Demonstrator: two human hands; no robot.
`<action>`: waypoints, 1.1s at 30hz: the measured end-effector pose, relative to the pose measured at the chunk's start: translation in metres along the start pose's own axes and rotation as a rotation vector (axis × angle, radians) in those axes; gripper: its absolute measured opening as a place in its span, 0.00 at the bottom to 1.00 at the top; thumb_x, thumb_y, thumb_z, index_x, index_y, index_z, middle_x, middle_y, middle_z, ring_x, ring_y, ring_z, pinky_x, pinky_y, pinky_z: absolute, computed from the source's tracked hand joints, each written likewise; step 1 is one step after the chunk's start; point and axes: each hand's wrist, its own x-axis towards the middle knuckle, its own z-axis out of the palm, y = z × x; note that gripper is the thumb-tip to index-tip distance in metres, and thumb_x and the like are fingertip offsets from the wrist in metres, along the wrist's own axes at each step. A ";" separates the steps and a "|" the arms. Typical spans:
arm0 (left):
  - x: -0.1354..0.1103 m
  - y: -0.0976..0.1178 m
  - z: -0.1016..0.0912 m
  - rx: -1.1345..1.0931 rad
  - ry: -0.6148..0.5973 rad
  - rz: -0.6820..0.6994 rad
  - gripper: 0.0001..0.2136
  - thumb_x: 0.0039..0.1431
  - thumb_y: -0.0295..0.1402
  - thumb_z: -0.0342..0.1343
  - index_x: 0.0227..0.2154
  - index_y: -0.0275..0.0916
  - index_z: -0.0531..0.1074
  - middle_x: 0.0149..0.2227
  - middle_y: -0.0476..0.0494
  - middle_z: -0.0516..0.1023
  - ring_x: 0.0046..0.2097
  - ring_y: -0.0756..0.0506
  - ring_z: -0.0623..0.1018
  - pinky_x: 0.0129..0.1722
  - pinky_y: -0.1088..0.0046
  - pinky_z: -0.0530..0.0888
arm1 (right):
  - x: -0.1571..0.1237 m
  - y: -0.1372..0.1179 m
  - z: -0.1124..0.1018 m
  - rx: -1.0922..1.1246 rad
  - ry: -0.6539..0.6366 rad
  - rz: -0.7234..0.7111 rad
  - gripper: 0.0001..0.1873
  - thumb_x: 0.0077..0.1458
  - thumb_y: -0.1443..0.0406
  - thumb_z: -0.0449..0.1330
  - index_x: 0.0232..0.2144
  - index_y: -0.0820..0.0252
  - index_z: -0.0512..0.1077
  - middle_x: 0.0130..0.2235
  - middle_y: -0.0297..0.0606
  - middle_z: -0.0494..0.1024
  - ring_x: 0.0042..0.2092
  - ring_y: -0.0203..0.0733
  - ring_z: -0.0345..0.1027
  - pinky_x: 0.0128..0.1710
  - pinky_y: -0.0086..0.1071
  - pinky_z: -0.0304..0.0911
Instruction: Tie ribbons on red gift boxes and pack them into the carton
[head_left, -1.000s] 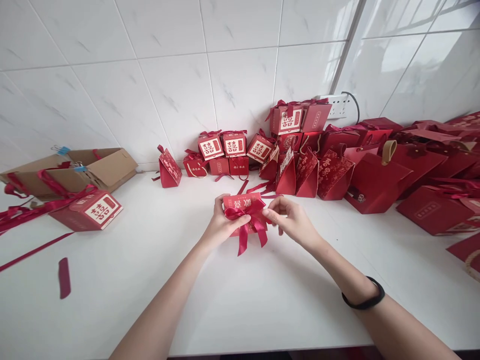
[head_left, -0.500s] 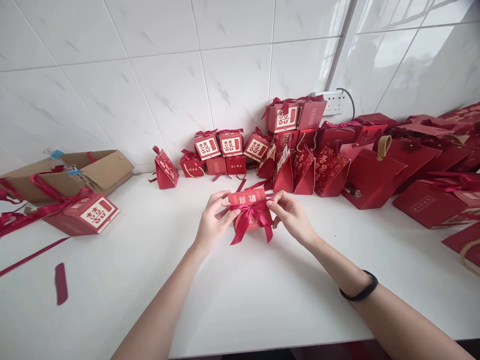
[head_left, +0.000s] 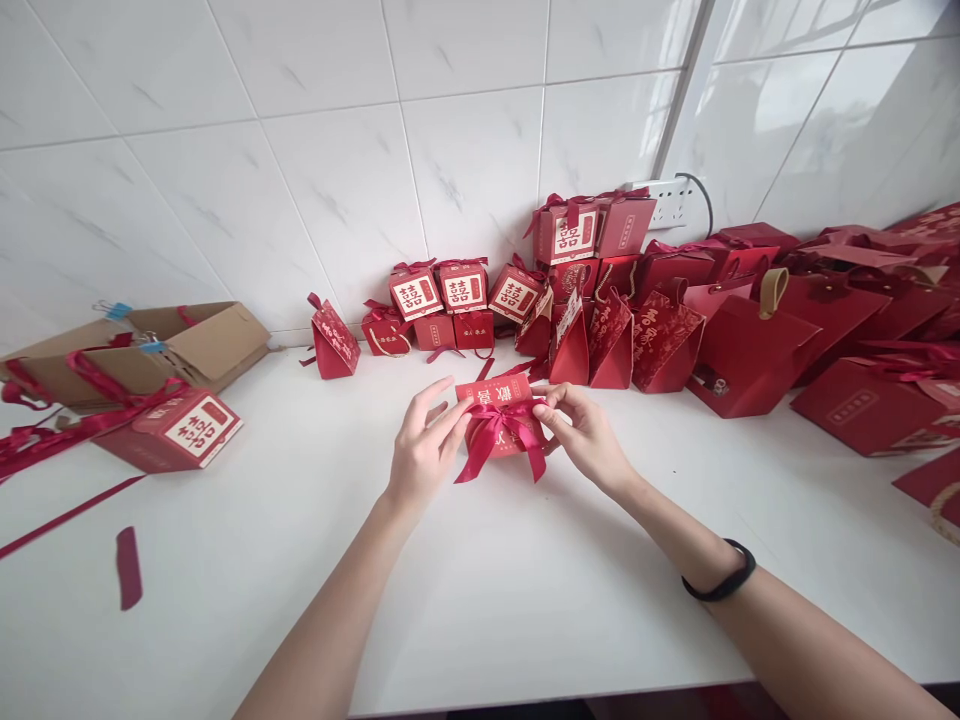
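Observation:
A small red gift box (head_left: 493,389) with gold characters is on the white table in front of me, a shiny crimson ribbon (head_left: 504,428) tied round it in a bow. Two ribbon tails hang over its near side. At the bow's left loop, my left hand (head_left: 426,440) has thumb and fingertips closed together on the ribbon. My right hand (head_left: 586,432) pinches the right loop between thumb and forefinger, its other fingers curled by the box's side. Part of the box is hidden beneath the bow and my fingers.
Several red gift boxes (head_left: 463,290) stand stacked along the tiled wall. Red bags (head_left: 754,355) crowd the right. A cardboard box (head_left: 214,345) and another ribboned gift box (head_left: 161,430) sit at left, near a loose ribbon piece (head_left: 128,568). A power strip (head_left: 670,203) is against the wall.
My left fingers have shifted slightly up and the left ribbon tail has swung a little left. The right hand keeps its hold on the right loop.

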 end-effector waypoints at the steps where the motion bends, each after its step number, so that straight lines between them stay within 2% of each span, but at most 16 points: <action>1: 0.000 0.000 0.000 0.006 0.012 0.040 0.11 0.58 0.22 0.52 0.43 0.38 0.71 0.49 0.38 0.68 0.48 0.45 0.75 0.41 0.70 0.78 | 0.000 0.000 0.000 -0.004 -0.001 -0.001 0.16 0.53 0.53 0.58 0.26 0.57 0.60 0.38 0.38 0.73 0.35 0.40 0.69 0.20 0.30 0.71; 4: 0.000 0.004 0.001 -0.046 0.047 0.025 0.12 0.59 0.22 0.51 0.44 0.40 0.70 0.47 0.41 0.71 0.44 0.48 0.76 0.38 0.73 0.78 | -0.002 0.000 0.001 -0.015 -0.002 -0.003 0.16 0.53 0.53 0.57 0.26 0.57 0.59 0.37 0.37 0.72 0.34 0.40 0.69 0.20 0.31 0.71; 8: 0.001 0.012 0.003 -0.199 0.066 -0.206 0.02 0.58 0.26 0.54 0.32 0.39 0.71 0.38 0.45 0.74 0.42 0.48 0.77 0.41 0.70 0.77 | -0.003 -0.001 0.002 -0.055 0.020 -0.027 0.17 0.53 0.52 0.57 0.26 0.57 0.60 0.40 0.39 0.70 0.34 0.40 0.68 0.19 0.32 0.71; 10: 0.001 0.015 0.004 -0.271 0.050 -0.289 0.05 0.57 0.27 0.54 0.26 0.38 0.67 0.36 0.45 0.74 0.44 0.47 0.76 0.41 0.69 0.76 | -0.003 -0.001 0.002 -0.088 0.028 -0.056 0.16 0.53 0.52 0.57 0.26 0.57 0.61 0.42 0.41 0.68 0.36 0.42 0.67 0.19 0.33 0.71; 12: 0.002 0.015 0.004 -0.285 0.035 -0.311 0.09 0.58 0.27 0.53 0.23 0.38 0.62 0.34 0.46 0.73 0.45 0.46 0.76 0.41 0.69 0.75 | -0.003 0.000 0.001 -0.139 0.038 -0.097 0.16 0.53 0.52 0.57 0.26 0.57 0.62 0.43 0.43 0.68 0.40 0.45 0.66 0.20 0.33 0.70; 14: 0.002 0.015 0.005 -0.249 0.034 -0.292 0.10 0.59 0.27 0.51 0.22 0.38 0.60 0.32 0.46 0.72 0.44 0.47 0.75 0.39 0.71 0.74 | -0.003 0.001 0.001 -0.197 0.067 -0.148 0.15 0.53 0.53 0.57 0.26 0.56 0.63 0.44 0.43 0.67 0.45 0.48 0.65 0.24 0.35 0.71; 17: 0.002 0.014 0.006 -0.219 0.041 -0.298 0.10 0.60 0.28 0.48 0.22 0.39 0.61 0.31 0.46 0.71 0.38 0.49 0.75 0.34 0.75 0.73 | -0.003 0.002 0.001 -0.190 0.087 -0.193 0.14 0.54 0.55 0.57 0.25 0.56 0.63 0.49 0.41 0.67 0.52 0.48 0.61 0.41 0.41 0.68; 19: 0.002 0.014 0.006 -0.251 0.032 -0.379 0.10 0.60 0.30 0.48 0.22 0.39 0.62 0.32 0.45 0.71 0.36 0.50 0.74 0.31 0.77 0.72 | -0.003 0.001 0.002 -0.087 0.059 -0.153 0.14 0.55 0.55 0.57 0.25 0.57 0.62 0.52 0.40 0.66 0.54 0.46 0.61 0.47 0.41 0.64; 20: 0.002 0.014 0.007 -0.275 0.025 -0.440 0.10 0.60 0.31 0.49 0.22 0.39 0.62 0.32 0.45 0.71 0.35 0.50 0.74 0.29 0.78 0.71 | -0.003 0.000 0.002 -0.027 0.042 -0.117 0.14 0.55 0.55 0.57 0.25 0.57 0.62 0.53 0.40 0.66 0.53 0.46 0.63 0.45 0.40 0.64; 23: 0.003 0.016 0.007 -0.357 -0.012 -0.631 0.10 0.58 0.34 0.51 0.22 0.39 0.63 0.33 0.45 0.70 0.36 0.50 0.73 0.27 0.79 0.70 | -0.003 -0.002 0.003 0.126 0.001 -0.016 0.15 0.55 0.54 0.57 0.25 0.58 0.61 0.55 0.39 0.66 0.43 0.42 0.69 0.32 0.33 0.64; 25: 0.005 0.017 0.007 -0.402 -0.034 -0.725 0.11 0.56 0.34 0.52 0.20 0.38 0.63 0.33 0.45 0.69 0.37 0.49 0.72 0.29 0.79 0.70 | -0.003 -0.002 0.003 0.193 -0.023 0.015 0.15 0.54 0.55 0.58 0.25 0.58 0.61 0.56 0.39 0.65 0.39 0.39 0.69 0.28 0.30 0.62; 28: 0.007 0.019 0.007 -0.441 -0.059 -0.825 0.11 0.55 0.34 0.51 0.20 0.38 0.61 0.30 0.47 0.67 0.34 0.50 0.70 0.32 0.78 0.69 | -0.002 -0.001 0.002 0.260 -0.043 0.078 0.16 0.53 0.56 0.59 0.24 0.59 0.61 0.57 0.38 0.64 0.41 0.39 0.69 0.31 0.31 0.63; 33: 0.005 0.018 0.009 -0.438 -0.106 -0.911 0.10 0.57 0.35 0.47 0.22 0.39 0.59 0.27 0.49 0.63 0.29 0.51 0.65 0.30 0.77 0.66 | -0.002 -0.001 0.002 0.378 -0.081 0.190 0.16 0.51 0.56 0.62 0.23 0.59 0.62 0.57 0.37 0.63 0.49 0.44 0.67 0.41 0.38 0.67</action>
